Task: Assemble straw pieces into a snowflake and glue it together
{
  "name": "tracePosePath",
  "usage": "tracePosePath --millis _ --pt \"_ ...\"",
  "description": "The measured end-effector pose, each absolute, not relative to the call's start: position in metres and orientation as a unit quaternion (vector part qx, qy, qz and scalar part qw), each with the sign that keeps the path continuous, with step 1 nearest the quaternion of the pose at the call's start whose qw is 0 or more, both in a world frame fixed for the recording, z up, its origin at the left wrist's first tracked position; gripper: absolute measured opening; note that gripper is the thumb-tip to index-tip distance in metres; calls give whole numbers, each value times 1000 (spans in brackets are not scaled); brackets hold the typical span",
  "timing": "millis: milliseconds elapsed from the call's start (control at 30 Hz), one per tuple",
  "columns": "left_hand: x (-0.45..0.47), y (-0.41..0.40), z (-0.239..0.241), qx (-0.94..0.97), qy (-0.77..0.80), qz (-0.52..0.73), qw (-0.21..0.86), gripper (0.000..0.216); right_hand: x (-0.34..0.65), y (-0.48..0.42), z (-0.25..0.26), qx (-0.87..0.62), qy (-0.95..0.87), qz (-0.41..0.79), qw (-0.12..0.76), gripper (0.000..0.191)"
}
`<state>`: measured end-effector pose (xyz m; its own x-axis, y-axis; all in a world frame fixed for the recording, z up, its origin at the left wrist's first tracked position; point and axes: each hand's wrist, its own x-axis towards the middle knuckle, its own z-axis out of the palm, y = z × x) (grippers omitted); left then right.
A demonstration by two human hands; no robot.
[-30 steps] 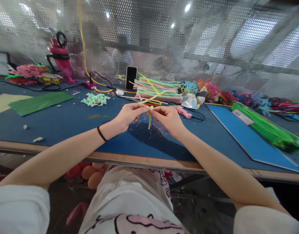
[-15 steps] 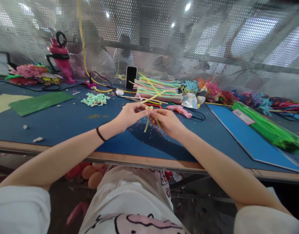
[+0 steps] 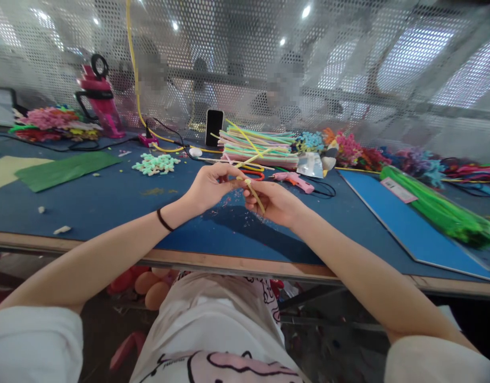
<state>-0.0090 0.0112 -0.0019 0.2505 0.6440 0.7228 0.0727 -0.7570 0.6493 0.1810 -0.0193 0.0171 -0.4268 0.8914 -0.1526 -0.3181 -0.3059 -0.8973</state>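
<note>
My left hand (image 3: 208,187) and my right hand (image 3: 273,202) meet above the blue table (image 3: 109,202), both pinching a thin yellow pipe cleaner (image 3: 254,194). Its bent top sits between my fingertips and its free end slants down across my right palm. A stack of pastel pipe cleaners (image 3: 260,147) lies just behind my hands.
A pink glue gun (image 3: 295,181) lies right of my hands. A phone (image 3: 214,127) stands at the mesh wall. Small pale pieces (image 3: 156,163), green paper (image 3: 63,168), a pink bottle (image 3: 99,98), a green bundle (image 3: 440,210) and colourful finished pieces (image 3: 348,149) surround the work spot.
The pipe cleaner's free end swung from hanging straight down to slanting right across my right palm. My hands shifted slightly closer together.
</note>
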Motion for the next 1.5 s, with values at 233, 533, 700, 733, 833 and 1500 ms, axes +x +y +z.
tracePosePath --millis 233,533,700,733,833,1500 --pt "-10 4 4 771 189 593 134 15 177 -23 16 -318 -416 727 444 31" --pt "-9 2 2 763 203 598 139 21 175 -25 14 -277 -438 725 454 31" --pt "-4 4 -4 720 239 611 224 27 175 -22 11 -286 -501 649 495 26" --pt "-2 3 -4 706 254 608 260 31 176 -21 10 -293 -525 614 511 24" --pt "1 0 -4 660 285 578 387 38 178 -19 8 -320 -603 482 549 20" --pt "-22 18 -4 857 230 447 -110 18 185 -12 15 -448 -441 645 435 24"
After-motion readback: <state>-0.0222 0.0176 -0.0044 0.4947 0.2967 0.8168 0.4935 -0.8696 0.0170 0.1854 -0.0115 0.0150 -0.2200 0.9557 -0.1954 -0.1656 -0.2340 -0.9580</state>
